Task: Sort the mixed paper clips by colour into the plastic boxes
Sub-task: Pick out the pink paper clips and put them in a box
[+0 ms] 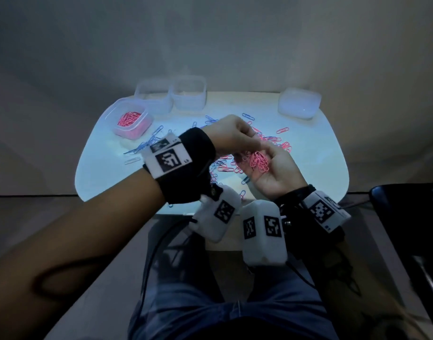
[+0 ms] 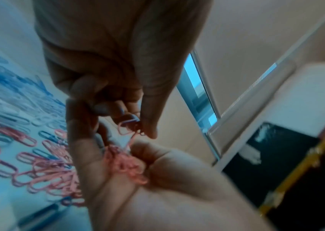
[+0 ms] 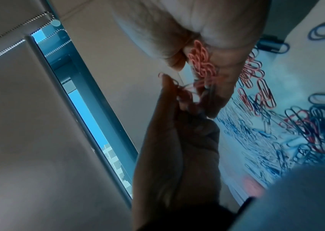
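Note:
My right hand (image 1: 254,155) is palm up above the table, fingers cupped round a bunch of pink paper clips (image 1: 260,162), also seen as pink paper clips (image 3: 203,64) in the right wrist view. My left hand (image 1: 256,141) reaches over that palm with curled fingers and pinches one pink clip (image 2: 127,130) between thumb and fingertip. Mixed pink and blue clips (image 1: 220,165) lie scattered on the white table (image 1: 316,165) beneath both hands. At the back left stands a clear plastic box (image 1: 146,119) with pink clips in it.
Two empty clear boxes (image 1: 153,96) (image 1: 189,94) stand side by side at the table's far edge. A closed white plastic box (image 1: 299,103) sits at the back right. Blue clips (image 1: 146,143) spread left of my hands. My lap and cables lie below the near edge.

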